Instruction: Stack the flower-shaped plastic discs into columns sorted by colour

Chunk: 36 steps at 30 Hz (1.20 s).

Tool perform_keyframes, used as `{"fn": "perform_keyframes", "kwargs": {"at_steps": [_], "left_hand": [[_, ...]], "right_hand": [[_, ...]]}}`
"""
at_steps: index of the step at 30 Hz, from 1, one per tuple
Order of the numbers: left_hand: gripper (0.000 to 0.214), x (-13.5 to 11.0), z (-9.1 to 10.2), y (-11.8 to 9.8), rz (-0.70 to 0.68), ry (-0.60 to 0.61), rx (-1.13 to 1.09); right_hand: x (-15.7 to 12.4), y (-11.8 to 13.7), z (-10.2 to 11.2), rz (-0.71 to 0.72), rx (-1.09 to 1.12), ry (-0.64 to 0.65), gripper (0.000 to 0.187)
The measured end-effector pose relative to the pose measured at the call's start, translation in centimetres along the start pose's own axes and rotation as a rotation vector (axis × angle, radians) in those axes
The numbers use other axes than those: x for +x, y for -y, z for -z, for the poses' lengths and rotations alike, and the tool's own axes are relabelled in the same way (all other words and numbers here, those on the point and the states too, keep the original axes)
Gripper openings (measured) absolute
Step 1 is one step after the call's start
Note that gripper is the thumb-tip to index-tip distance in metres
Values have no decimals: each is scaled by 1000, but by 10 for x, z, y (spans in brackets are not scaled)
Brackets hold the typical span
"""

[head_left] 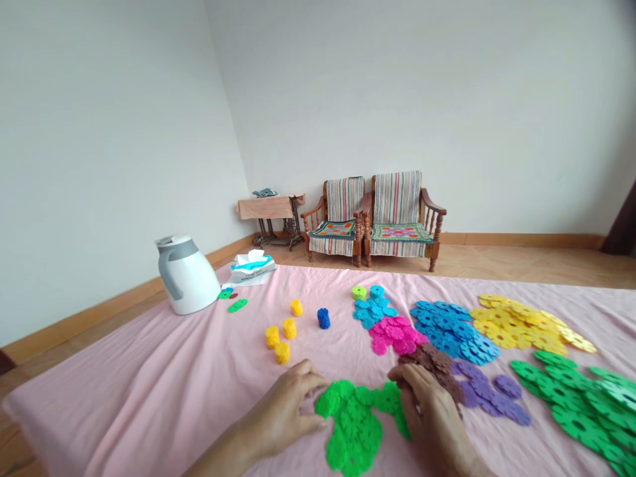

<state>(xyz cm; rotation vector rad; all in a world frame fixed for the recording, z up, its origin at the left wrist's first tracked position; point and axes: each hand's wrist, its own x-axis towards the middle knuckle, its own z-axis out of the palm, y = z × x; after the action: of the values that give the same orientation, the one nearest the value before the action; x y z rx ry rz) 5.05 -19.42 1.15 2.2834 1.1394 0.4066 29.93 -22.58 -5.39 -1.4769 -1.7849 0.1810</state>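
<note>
Thumb and forefinger of my left hand [293, 405] are bent around the left edge of a heap of green flower-shaped discs [354, 430], where some seem stacked together. On the heap's other side, my right hand [433, 407] has its fingers curled down onto several green discs; its fingertips are partly hidden. Brown discs [437, 363] lie just beyond that hand. Ahead of my left hand stand several short stacks of yellow discs [282, 352]. A dark blue stack [324, 318] stands to their right.
Piles of pink [396, 334], light blue [372, 310], blue [447, 328], yellow [521, 322], purple [489, 392] and green discs [579, 397] spread rightward. A lime stack [358, 292] stands behind. A white jug [191, 278] and tissue box [252, 267] occupy the far left of the pink cloth [163, 377].
</note>
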Motion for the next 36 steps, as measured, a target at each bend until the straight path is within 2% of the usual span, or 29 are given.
{"fn": "perform_keyframes", "kwargs": {"at_steps": [5,12,16,23,26,30,33,36], "left_hand": [[26,6,-18,-12,68,-18,-33],[45,8,-24,-15,78,-25,-88],[37,6,-24,-10,111,-30,-79],[30,5,-19,-4,78,-42,-40],[24,15,-7,3,74,-152,9],[19,44,11,19,116,-288,142],[22,63,15,30,124,-280,226],[22,72,9,37,123,-234,251]], "right_hand": [[0,-8,-1,63,-13,-27,23],[1,-8,0,128,-43,-20,23],[1,-6,1,140,-51,-14,23],[1,-7,2,158,-58,5,19],[1,-7,2,165,-58,11,19],[1,-7,1,169,-53,0,21],[1,-9,1,188,-50,-3,20],[2,-11,2,208,-49,11,16]]}}
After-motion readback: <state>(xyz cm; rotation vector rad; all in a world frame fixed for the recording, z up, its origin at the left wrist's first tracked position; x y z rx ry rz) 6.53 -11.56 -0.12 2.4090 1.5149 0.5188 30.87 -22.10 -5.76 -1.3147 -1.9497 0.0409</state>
